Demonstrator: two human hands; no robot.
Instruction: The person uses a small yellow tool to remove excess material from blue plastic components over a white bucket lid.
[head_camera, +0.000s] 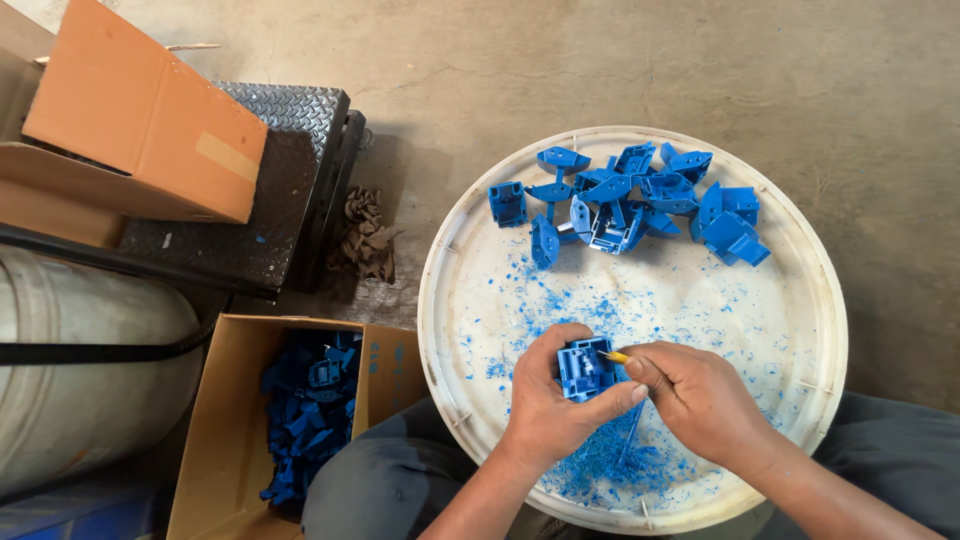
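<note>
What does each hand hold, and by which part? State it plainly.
Left hand grips a blue plastic part around its sides, fingers under its lower edge. Right hand pinches a small yellow-tipped tool by its rear end.

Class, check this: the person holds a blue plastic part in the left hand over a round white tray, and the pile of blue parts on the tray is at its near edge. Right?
Not quite. The head view shows the pile at the tray's far edge; the rest holds.

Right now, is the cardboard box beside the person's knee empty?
No, the open cardboard box holds a heap of blue plastic parts like those on the round white tray.
</note>
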